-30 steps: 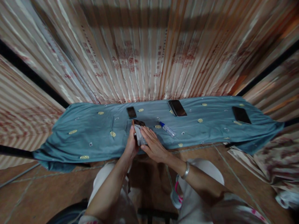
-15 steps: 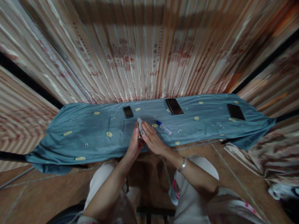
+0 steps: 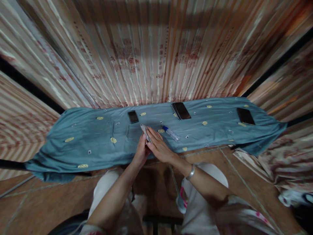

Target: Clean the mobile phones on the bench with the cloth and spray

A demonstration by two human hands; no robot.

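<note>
A thin light-grey slab (image 3: 144,129), apparently a smartphone with small dark spots at its upper corner, stands tilted between my hands above the cloth. My left hand (image 3: 141,150) grips its lower left edge, with the thumb uppermost. My right hand (image 3: 158,145) lies against its right face, fingers stretched out and side by side. Most of the phone's lower part is hidden by the hands. Just right of my right hand rests a clear bottle (image 3: 172,133) with a blue cap. Beyond the hands lies a small dark rectangular item (image 3: 133,117), its picture pixelated.
A blue patterned cloth (image 3: 97,137) covers the long, narrow table. A dark flat stack, like a tablet or folded case (image 3: 181,111), lies at the back, and another dark flat item (image 3: 245,116) lies far right. A striped curtain (image 3: 146,58) hangs close behind.
The phone has turned between my hands, so more of its grey face shows and its top leans left. My right fingers have slid slightly up along it. The view has shifted a little.
</note>
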